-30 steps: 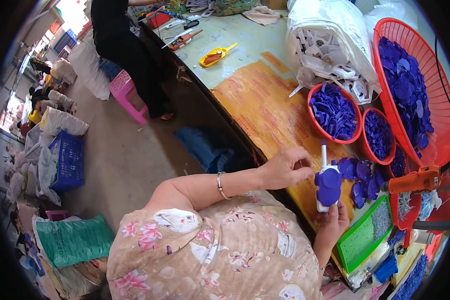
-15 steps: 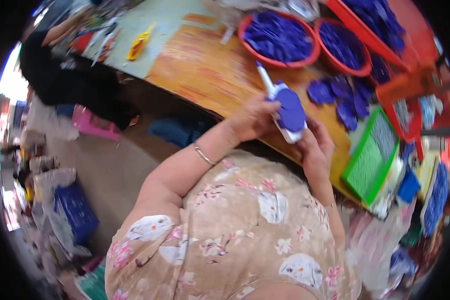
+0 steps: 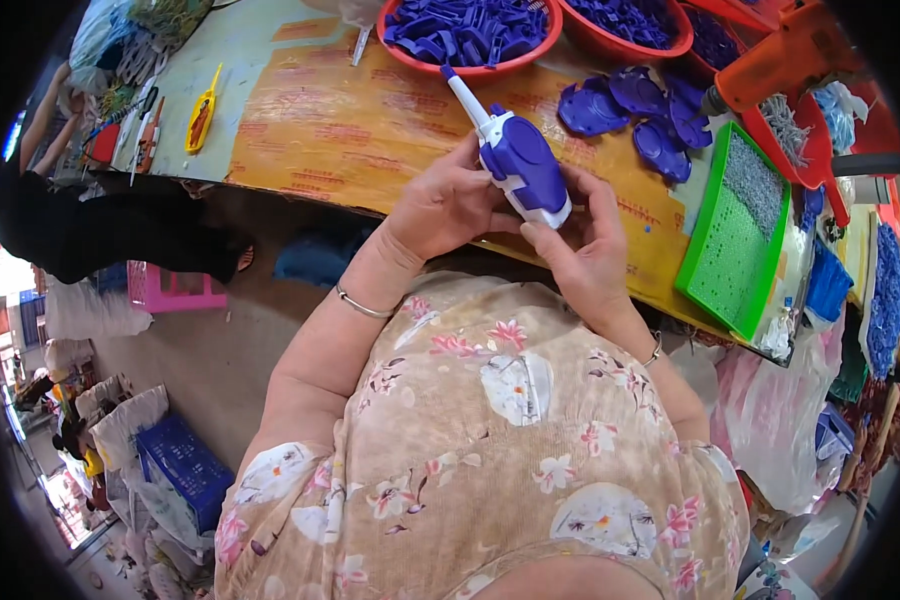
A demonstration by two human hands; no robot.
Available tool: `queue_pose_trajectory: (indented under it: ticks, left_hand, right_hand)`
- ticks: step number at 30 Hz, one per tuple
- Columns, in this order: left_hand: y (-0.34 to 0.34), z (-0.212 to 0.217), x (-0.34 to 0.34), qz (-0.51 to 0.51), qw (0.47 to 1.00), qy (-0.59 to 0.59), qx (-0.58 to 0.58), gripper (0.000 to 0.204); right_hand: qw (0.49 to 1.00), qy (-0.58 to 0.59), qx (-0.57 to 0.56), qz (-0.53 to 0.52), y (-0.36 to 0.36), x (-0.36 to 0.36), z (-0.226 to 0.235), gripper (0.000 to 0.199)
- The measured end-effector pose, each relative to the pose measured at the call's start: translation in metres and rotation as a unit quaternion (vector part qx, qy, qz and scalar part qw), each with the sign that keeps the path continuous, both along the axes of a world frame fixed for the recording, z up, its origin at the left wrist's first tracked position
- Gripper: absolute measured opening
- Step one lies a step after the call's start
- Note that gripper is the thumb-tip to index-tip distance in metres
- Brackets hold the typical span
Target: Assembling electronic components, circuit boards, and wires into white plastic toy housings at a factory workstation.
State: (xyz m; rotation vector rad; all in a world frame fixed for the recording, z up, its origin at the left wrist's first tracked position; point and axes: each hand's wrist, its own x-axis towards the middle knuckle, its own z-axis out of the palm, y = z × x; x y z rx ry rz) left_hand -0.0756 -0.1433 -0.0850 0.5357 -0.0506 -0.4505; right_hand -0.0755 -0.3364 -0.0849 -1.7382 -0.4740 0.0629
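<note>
Over the near edge of the table I hold a toy walkie-talkie (image 3: 523, 165), white with a purple shell and a long white antenna with a purple tip. It is tilted, the antenna pointing up and to the left. My left hand (image 3: 448, 203) is closed on its left side, below the antenna. Round the lower right end, my right hand (image 3: 592, 240) curls its fingers and thumb. Part of each hand's fingers is hidden behind the toy. Several loose purple shells (image 3: 660, 148) lie on the table to the right of it.
Red baskets of purple parts (image 3: 470, 70) line the far side. At right are a green tray (image 3: 697, 262) of small metal pieces, an orange power driver (image 3: 785, 60) and a red scoop (image 3: 818, 165). Yellow cutters (image 3: 202, 118) lie left. Another person in black (image 3: 110, 225) stands farther left.
The table and its things have shifted leftward and up in view. The toy has come left with both hands and turned slightly, showing more of its white side. My grip stays closed.
</note>
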Motion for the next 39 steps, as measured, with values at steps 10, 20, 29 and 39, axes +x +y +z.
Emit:
queue_pose_trajectory:
  ticks: [10, 20, 29, 39]
  left_hand:
    - [-0.010, 0.008, -0.001, 0.081, 0.990, -0.003, 0.118, 0.061]
    - [-0.013, 0.003, -0.004, 0.151, 0.963, -0.084, 0.208, 0.070]
    - [-0.013, 0.004, -0.007, 0.151, 0.948, -0.125, 0.249, 0.075]
    - [-0.012, -0.004, -0.006, 0.164, 0.972, -0.077, 0.150, 0.053]
  right_hand:
    - [0.978, 0.168, 0.116, 0.038, -0.001, 0.000, 0.009, 0.059]
    - [0.984, 0.161, 0.070, 0.040, -0.003, 0.000, 0.009, 0.058]
    - [0.964, 0.215, 0.119, 0.098, -0.007, 0.002, 0.010, 0.056]
    - [0.919, 0.297, 0.228, 0.123, -0.021, 0.006, 0.000, 0.049]
